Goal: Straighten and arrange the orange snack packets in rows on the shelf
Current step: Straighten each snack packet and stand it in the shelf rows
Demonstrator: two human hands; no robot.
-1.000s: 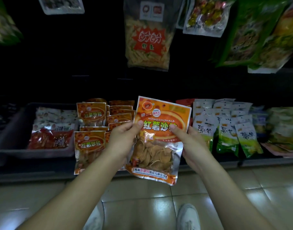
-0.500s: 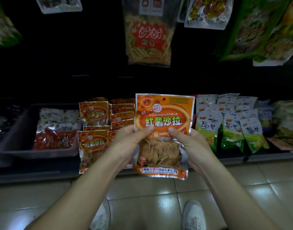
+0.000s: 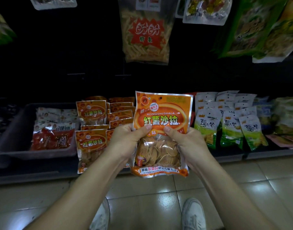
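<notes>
Dim shelf (image 3: 34, 170), glossy tiled floor (image 3: 142, 188) | left hand (image 3: 125, 140), right hand (image 3: 189, 143) pinch flat crinkly foil orange packet (image 3: 162, 112), thumbs pressed on front | matching packets (image 3: 92, 127) stacked behind

One orange snack packet (image 3: 162, 117) is held up in two hands, the left hand (image 3: 127, 140) and the right hand (image 3: 187, 141). Left of it, on the shelf (image 3: 34, 173), about ten shelved orange packets (image 3: 91, 143) lie in two overlapping columns of four and six; the overlap may hide more. Further left stands one grey tray (image 3: 12, 130). Right of the held packet, three green-and-white packets (image 3: 231, 130) form a front row, with at least six more of the kind behind. Above it hangs one clear bag of yellow sticks (image 3: 145, 35). Below it are two white shoes (image 3: 193, 213).
</notes>
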